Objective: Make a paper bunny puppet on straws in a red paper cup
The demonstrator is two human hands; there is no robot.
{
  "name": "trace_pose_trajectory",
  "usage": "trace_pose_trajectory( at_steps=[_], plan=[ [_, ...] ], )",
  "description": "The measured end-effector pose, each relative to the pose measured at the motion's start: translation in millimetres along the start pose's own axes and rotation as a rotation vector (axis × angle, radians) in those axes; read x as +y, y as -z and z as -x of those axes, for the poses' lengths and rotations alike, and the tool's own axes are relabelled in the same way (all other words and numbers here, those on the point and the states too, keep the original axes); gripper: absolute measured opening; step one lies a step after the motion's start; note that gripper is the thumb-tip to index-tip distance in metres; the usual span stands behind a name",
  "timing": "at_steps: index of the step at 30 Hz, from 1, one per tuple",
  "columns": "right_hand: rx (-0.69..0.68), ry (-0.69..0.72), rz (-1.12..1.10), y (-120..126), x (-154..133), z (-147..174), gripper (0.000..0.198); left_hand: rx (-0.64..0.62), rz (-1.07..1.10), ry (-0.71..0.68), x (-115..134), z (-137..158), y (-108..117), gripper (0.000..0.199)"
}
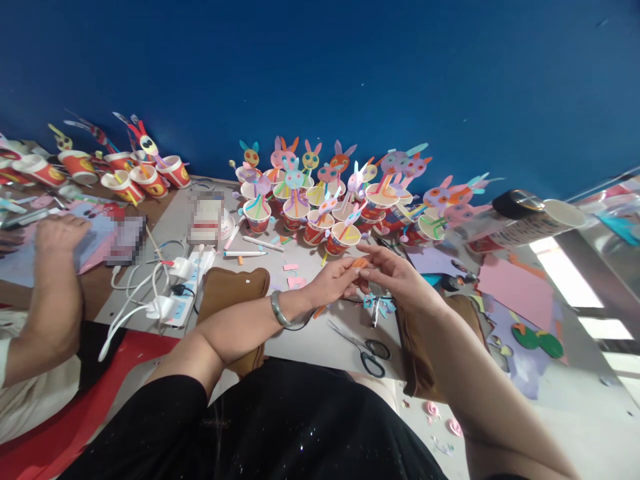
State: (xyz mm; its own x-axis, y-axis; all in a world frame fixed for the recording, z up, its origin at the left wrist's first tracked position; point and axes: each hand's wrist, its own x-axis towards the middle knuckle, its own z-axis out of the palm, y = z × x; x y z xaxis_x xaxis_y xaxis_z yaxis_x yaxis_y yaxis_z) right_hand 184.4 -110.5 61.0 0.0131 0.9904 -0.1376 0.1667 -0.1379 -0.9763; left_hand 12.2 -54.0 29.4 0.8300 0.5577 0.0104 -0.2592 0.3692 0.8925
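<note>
- Left hand (334, 279) and right hand (395, 272) both pinch small orange paper piece (359, 264); hold lightly, avoid creasing.
- Stay clear of dark-handled metal scissors (367, 349) lying nearby.

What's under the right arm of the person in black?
A brown cushion shows on both sides of the right arm, which covers its middle, so anything there is hidden.

From your seat: held orange piece (359, 264), one, your 12 o'clock. Paper cups (343, 244), over ten, 12; overlap bars exact tally. Scissors (364, 347), one pair, 1. Brown cushions (233, 293), two, 11 and 1–2. Power strip (189, 288), one, 11. Green ovals (551, 345), two, your 2. Pink rosettes (455, 427), two, 2–3.
</note>
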Motion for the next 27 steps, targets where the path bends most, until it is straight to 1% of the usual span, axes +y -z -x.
trace_pose_trajectory(
  at_steps=[6,9,12,15,18,21,23,27],
  plan=[
    [0.055,0.002,0.077,1.4,2.6,1.8,0.060,0.042,0.004,-0.060,-0.7,0.6,1.7,0.063],
    [0.096,-0.002,0.093,0.7,4.0,2.3,0.057,0.050,0.008,-0.045,-1.5,-0.2,2.1,0.058],
    [0.129,-0.016,0.102,-1.8,0.1,4.1,0.054,0.085,0.007,-0.008,-1.6,-0.8,1.8,0.050],
    [0.111,-0.047,0.104,-3.1,-8.1,7.5,0.050,0.101,0.009,0.018,-0.8,-0.9,1.0,0.046],
    [0.076,-0.065,0.119,-0.7,-15.6,10.6,0.042,0.099,0.024,0.031,0.5,-1.0,0.8,0.045],
    [0.058,-0.086,0.147,3.1,-18.8,11.9,0.033,0.140,0.044,0.041,2.3,-1.7,1.7,0.043],
    [0.073,-0.069,0.195,5.0,-18.0,11.8,0.027,0.159,0.051,0.047,3.5,-2.5,2.5,0.042],
    [0.125,0.032,0.312,6.9,-11.4,9.7,0.023,0.155,0.044,0.051,4.5,-3.9,3.2,0.040]
  ],
)
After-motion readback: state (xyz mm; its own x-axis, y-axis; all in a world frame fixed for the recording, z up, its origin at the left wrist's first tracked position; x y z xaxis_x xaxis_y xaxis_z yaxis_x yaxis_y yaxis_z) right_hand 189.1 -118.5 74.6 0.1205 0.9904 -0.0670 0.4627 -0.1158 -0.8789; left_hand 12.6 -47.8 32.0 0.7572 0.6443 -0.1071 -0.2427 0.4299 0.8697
